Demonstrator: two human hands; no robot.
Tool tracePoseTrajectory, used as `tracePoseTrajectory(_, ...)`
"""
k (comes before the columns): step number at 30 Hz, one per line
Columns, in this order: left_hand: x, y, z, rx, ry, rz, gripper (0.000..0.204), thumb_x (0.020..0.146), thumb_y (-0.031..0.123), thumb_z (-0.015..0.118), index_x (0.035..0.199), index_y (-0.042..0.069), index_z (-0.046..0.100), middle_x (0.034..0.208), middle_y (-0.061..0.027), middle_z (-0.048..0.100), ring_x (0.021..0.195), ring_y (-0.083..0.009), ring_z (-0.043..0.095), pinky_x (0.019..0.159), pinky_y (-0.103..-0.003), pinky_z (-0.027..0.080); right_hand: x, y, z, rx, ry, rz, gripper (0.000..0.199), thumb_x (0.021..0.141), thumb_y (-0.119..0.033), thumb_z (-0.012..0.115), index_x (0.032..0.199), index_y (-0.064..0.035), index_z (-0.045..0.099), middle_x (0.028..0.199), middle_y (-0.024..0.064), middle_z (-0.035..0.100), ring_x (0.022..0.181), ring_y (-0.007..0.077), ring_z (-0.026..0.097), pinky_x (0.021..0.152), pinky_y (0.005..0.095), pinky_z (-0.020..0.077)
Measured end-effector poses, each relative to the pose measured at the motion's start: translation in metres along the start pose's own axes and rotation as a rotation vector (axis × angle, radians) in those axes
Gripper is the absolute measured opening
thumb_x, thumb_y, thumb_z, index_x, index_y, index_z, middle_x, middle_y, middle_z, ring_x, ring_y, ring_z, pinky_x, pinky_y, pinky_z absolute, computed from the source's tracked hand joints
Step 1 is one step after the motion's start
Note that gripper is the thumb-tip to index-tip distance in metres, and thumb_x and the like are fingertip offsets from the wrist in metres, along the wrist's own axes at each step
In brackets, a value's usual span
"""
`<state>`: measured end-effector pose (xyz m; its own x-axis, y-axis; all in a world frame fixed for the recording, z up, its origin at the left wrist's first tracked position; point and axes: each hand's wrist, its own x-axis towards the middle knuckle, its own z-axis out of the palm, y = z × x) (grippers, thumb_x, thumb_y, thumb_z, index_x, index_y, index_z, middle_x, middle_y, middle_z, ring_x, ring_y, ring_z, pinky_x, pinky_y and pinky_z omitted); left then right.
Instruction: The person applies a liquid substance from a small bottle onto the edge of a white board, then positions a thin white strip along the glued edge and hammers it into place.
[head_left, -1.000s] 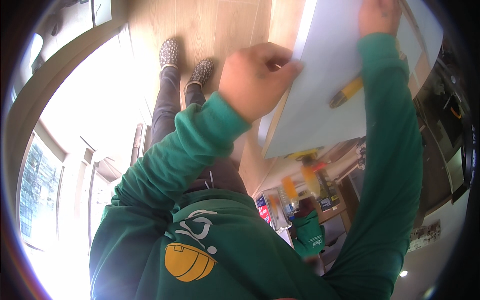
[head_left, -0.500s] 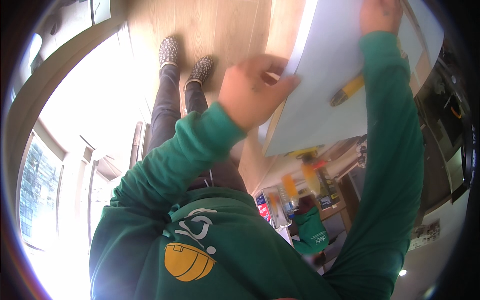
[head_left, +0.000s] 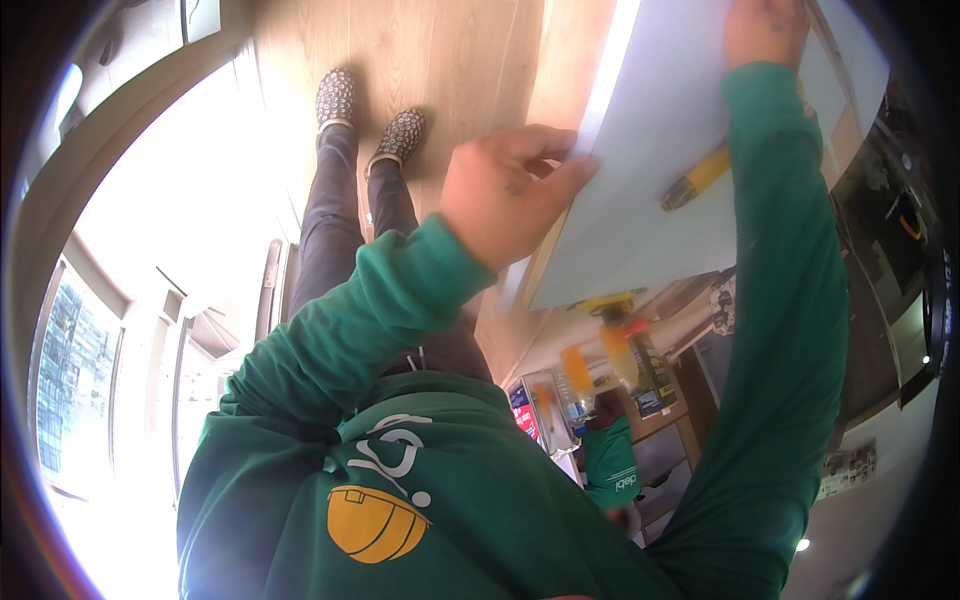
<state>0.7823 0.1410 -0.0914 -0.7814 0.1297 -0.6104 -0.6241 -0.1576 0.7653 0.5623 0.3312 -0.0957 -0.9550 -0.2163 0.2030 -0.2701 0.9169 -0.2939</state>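
My left hand is at the left edge of a pale board, thumb and fingers closed on a narrow white strip that runs along this edge. Below the hand the strip looks blurred and stands off the board's tan edge. My right hand is over the board's far part; its fingers are cut off by the picture's upper rim. On the board, beside my right sleeve, lies a yellow tool with a dark end, partly hidden by the sleeve; its kind is unclear.
Beyond the board's near edge stand orange-topped bottles and boxes. A person in a green top is close to them. My patterned shoes are on a wood floor, left of the board. Windows are at far left.
My left hand has shifted very slightly, its blurred fingers now sharper at the board's edge. My right hand has barely moved. The other person has moved a little left.
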Motion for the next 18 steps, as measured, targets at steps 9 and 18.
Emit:
tracePoseTrajectory(9,0.0004,0.0006,-0.0006,0.023,-0.001,-0.003,0.034,0.087,0.020,0.078,0.110,-0.004,0.071,0.091,-0.0105,0.075,0.081,-0.0111,0.069,0.075,-0.025,0.056,0.0013,0.0000,0.0004,0.006,0.002,0.005,0.049,0.100,-0.036,0.048,0.129,0.0030,0.058,0.135,0.0259,0.055,0.128,0.0408,0.048,0.110,0.0439,0.0346)
tracePoseTrajectory(18,-0.0064,-0.0032,-0.0001,0.035,-0.007,-0.005,0.034,0.087,0.019,0.078,0.112,-0.003,0.071,0.094,-0.0106,0.074,0.086,-0.0117,0.069,0.078,-0.026,0.056,-0.0024,-0.0003,0.0046,0.032,0.003,0.022,0.049,0.100,-0.036,0.048,0.129,0.0029,0.058,0.135,0.0258,0.055,0.128,0.0408,0.048,0.110,0.0438,0.0347)
